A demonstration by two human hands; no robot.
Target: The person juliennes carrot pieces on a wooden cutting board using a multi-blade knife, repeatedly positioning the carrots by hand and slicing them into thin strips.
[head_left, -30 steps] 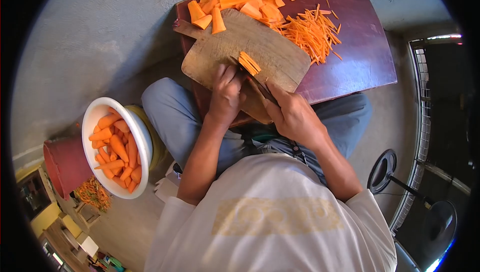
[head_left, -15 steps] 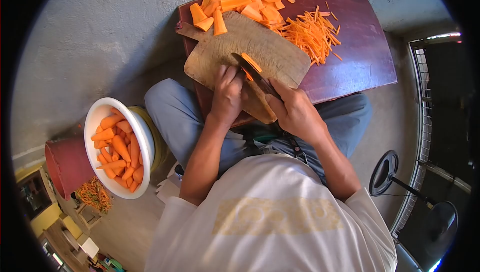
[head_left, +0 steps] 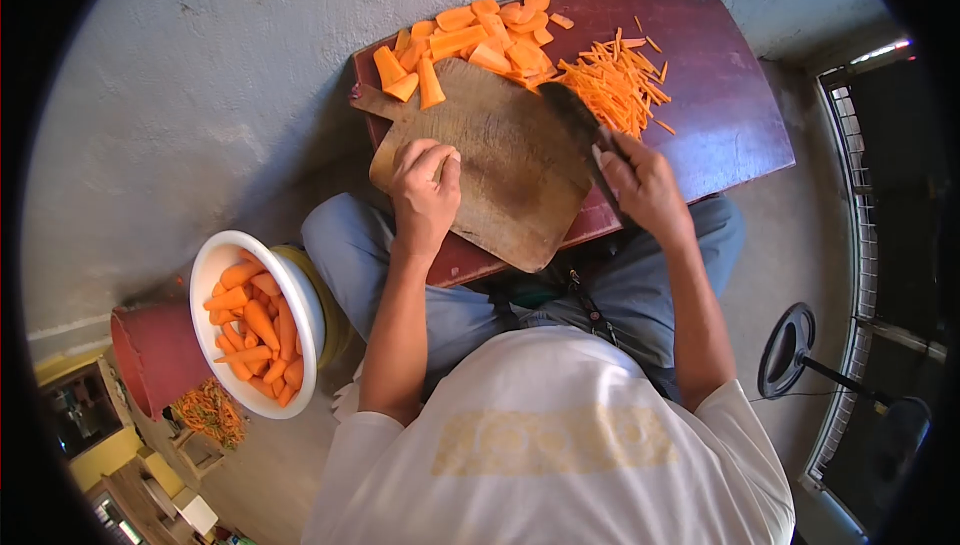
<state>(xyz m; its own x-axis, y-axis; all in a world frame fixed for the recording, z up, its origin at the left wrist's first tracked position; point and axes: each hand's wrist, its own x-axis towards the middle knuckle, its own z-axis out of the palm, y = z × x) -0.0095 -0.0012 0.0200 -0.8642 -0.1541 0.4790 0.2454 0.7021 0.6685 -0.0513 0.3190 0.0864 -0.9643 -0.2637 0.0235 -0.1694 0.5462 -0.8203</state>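
My right hand (head_left: 648, 185) grips a knife (head_left: 575, 125) with a broad dark blade. The blade lies over the right edge of the wooden cutting board (head_left: 500, 170), its tip close to a pile of carrot strips (head_left: 615, 85). My left hand (head_left: 425, 190) is closed, fingers curled, over the left part of the board. Whatever its fingers may hold is hidden. Thick carrot slices and pieces (head_left: 470, 35) are heaped beyond the board, some resting on its far edge.
Under the board is a dark red table (head_left: 710, 75) against a grey wall. At left, a white basin (head_left: 315, 320) holds several carrots (head_left: 260, 325). Beside it lie a red bucket (head_left: 160, 355) and a heap of peelings (head_left: 208, 413). A black round-topped stand (head_left: 787, 350) is at right.
The knife has moved right, from the board's middle to its right edge. My left hand has moved left, away from the blade. The cut carrot strips no longer show at the board's middle.
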